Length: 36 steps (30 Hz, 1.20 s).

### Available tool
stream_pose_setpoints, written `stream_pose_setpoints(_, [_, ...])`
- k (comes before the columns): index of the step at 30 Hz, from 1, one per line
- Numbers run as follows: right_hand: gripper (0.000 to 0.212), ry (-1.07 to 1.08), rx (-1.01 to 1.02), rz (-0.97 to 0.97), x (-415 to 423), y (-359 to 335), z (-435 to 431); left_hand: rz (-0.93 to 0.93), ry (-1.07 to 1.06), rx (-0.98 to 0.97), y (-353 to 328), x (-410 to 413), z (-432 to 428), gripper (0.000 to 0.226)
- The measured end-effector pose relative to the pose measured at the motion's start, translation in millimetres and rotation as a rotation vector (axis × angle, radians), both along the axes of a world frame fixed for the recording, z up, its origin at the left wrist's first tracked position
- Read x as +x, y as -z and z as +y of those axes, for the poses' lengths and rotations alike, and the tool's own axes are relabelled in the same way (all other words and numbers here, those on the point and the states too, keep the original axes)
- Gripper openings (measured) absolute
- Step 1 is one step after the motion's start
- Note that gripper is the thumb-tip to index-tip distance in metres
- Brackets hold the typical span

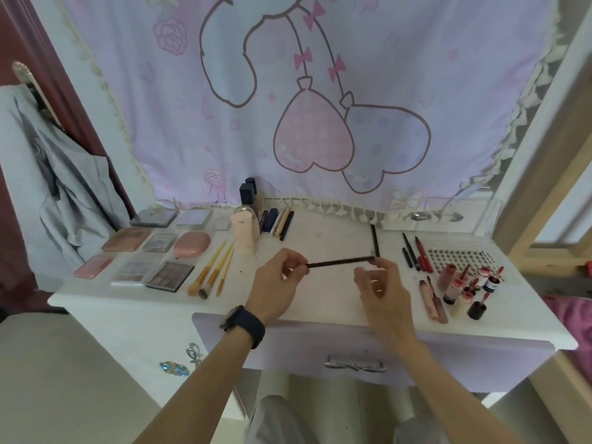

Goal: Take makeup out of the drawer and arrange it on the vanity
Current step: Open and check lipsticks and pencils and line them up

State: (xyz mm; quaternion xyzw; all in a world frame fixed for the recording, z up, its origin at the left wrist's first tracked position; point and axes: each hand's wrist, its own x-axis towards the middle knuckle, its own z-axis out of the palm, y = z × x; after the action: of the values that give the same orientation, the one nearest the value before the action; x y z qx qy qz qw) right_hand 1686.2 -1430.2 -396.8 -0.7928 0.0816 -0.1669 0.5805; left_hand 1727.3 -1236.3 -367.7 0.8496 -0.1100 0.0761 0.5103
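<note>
Closest to me is the pale purple drawer with its silver handle, just under the edge of the white vanity top.

My left hand has a dark watch on the wrist. It and my right hand are up over the middle of the top, a little apart. Between them is a thin black pencil. It is level, and its long way goes from left to right, with one end at each hand. My left thumb and finger pinch the left end. The right end reaches the tips of my curled right fingers. I cannot tell if they hold it or only touch it.

Just behind my right hand is a second black pencil. It points away from me, toward the curtain. Its near end is by my right fingertips, and I cannot tell if it lies on the top or is held.

To the left lie yellow brushes and flat palettes. To the right are lip tubes, little red bottles, some dark pencils and a lash sheet.

Farther back stand a cream tube and a row of pens. Behind it all hangs a purple curtain.
</note>
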Motion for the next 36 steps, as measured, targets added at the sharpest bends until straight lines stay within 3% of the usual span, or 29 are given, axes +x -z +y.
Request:
stream_pose_setpoints(7, [0.026,-0.08,0.274,-0.003,-32,-23,-20,-0.105,0.116,0.063,-12,-30,7,0.008])
stream_pose_setpoints(11, [0.022,-0.103,0.26,0.043,-49,-32,-26,-0.267,0.231,0.344,-9,-33,3,0.02])
stream_pose_setpoints(13, [0.026,-0.168,0.205,0.108,-56,-35,-32,-0.423,0.237,0.455,-9,-35,1,0.025])
stream_pose_setpoints(15, [0.035,-0.268,0.049,0.217,-62,-36,-40,-0.698,0.24,0.609,-9,-33,0,0.028])
stream_pose_setpoints(17, [0.043,-0.375,-0.079,0.278,-70,-34,-49,-0.928,0.263,0.763,-5,-29,2,0.014])
stream_pose_setpoints(20, [0.042,-0.458,-0.136,0.252,-81,-33,-56,-1.047,0.324,0.825,3,-29,5,0.016])
stream_pose_setpoints(25, [0.038,-0.269,-0.543,-0.025,-101,-24,-79,-0.889,0.293,0.726,14,-29,21,0.012])
stream_pose_setpoints(27, [0.041,-0.167,-0.579,-0.075,-111,-25,-94,-0.796,0.205,0.682,16,-24,40,0.023])
stream_pose_setpoints(30, [0.034,-0.194,-0.494,-0.015,-116,-26,-87,-0.527,0.126,0.58,21,-22,39,0.036])
stream_pose_setpoints(33, [0.019,-0.207,-0.272,0.035,-112,-28,-67,-0.21,0.107,0.345,24,-30,11,0.022])
stream_pose_setpoints(36, [0.012,-0.207,-0.128,0.037,-111,-34,-59,-0.085,0.102,0.152,17,-37,-16,0.02])
